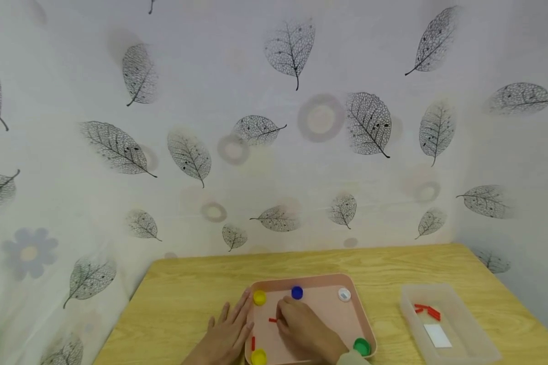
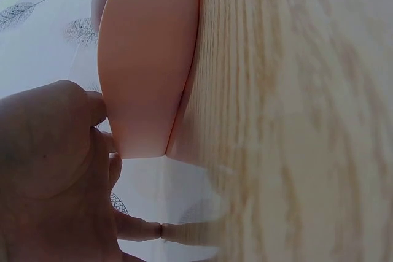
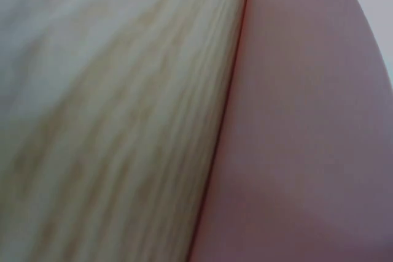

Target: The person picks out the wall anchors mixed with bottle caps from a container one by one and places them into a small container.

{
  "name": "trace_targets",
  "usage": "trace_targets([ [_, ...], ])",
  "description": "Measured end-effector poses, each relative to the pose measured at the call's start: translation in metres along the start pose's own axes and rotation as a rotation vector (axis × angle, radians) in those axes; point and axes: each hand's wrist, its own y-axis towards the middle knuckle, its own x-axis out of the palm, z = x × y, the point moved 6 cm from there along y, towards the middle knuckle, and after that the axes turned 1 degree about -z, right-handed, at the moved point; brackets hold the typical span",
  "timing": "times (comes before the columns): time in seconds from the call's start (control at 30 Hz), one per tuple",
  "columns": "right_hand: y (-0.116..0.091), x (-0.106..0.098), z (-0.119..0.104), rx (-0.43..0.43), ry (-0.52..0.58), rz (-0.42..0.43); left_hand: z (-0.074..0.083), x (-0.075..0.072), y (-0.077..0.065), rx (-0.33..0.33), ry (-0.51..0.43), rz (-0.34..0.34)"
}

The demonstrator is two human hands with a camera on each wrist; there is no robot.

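Observation:
A pink tray (image 1: 367, 317) sits on the table with several coloured caps inside. My left hand (image 1: 226, 334) lies along its left edge, fingers straight and spread; the left wrist view shows the hand (image 2: 55, 164) at the outer tray wall (image 2: 147, 59). Over the tray's middle, my right hand (image 1: 303, 327) has curled fingers and pinches a small red stick (image 1: 272, 320), whose left end pokes out; the rest is hidden. Another red stick (image 1: 253, 343) lies by the left wall. The right wrist view shows only tray wall (image 3: 301, 121) and table, no hand.
Yellow caps (image 1: 259, 297) stand in the tray's left corners, a blue cap (image 1: 297, 292) at the back, a white cap (image 1: 344, 294) back right, a green cap (image 1: 362, 347) front right. A clear bin (image 1: 472, 324) to the right holds red sticks (image 1: 433, 313) and a white card (image 1: 437, 336).

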Motion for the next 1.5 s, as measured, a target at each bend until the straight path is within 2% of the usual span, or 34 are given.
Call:
trace_targets([
  [0.27, -0.001, 0.001, 0.001, -0.003, -0.037, 0.009, 0.001, 0.0, -0.001, -0.005, 0.015, 0.005],
  [0.4, -0.002, 0.003, 0.003, 0.025, -0.016, -0.011, 0.001, 0.001, -0.001, -0.008, 0.032, -0.003],
  [0.47, -0.003, 0.002, 0.003, 0.037, -0.004, -0.016, 0.001, 0.001, -0.002, 0.008, 0.041, -0.01],
  [0.53, -0.005, 0.002, 0.003, 0.039, 0.006, -0.014, 0.002, 0.001, -0.005, 0.065, 0.12, -0.027],
  [0.63, -0.008, -0.001, 0.002, 0.019, 0.015, 0.004, 0.004, 0.001, -0.008, 0.105, 0.168, -0.037],
  [0.7, -0.01, -0.001, 0.002, 0.02, 0.034, 0.006, 0.004, 0.001, -0.007, 0.091, 0.158, -0.027],
  [0.77, -0.013, -0.003, 0.003, 0.027, 0.047, 0.007, 0.002, 0.002, -0.004, 0.03, 0.078, -0.006],
  [0.87, -0.016, -0.005, 0.005, 0.036, 0.043, 0.022, 0.001, 0.002, 0.0, -0.02, 0.031, 0.01],
  [1.0, -0.019, -0.009, 0.006, 0.022, 0.018, 0.058, 0.001, 0.003, 0.0, -0.024, 0.037, 0.005],
  [1.23, -0.026, -0.017, 0.009, 0.022, 0.049, 0.074, -0.002, 0.003, 0.001, -0.04, 0.022, -0.005],
  [1.5, -0.038, -0.025, 0.019, 0.128, 0.12, 0.093, -0.004, 0.004, 0.002, -0.035, -0.019, 0.006],
])
